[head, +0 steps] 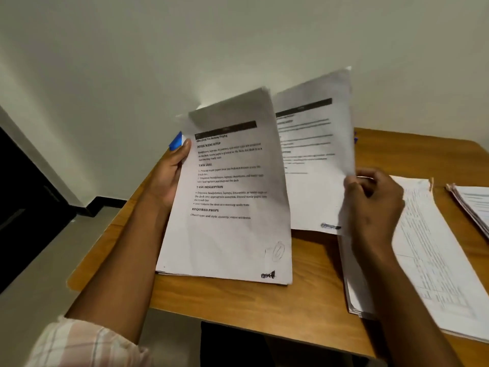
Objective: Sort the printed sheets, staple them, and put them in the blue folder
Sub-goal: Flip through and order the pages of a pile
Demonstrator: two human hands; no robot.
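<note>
Printed sheets (227,197) are held upright above the desk's left edge, gripped along their left margin by the left hand (169,173), thumb on the front page. A single sheet (312,160) is pinched at its lower right edge by the right hand (370,205) and peeled away toward the right. A blue folder (176,141) shows only as a corner behind the left hand. Two further paper stacks (423,247) lie by the wooden desk's (304,313) right edge. The paper is judged light, limp and easily creased, best taken by its margins.
</note>
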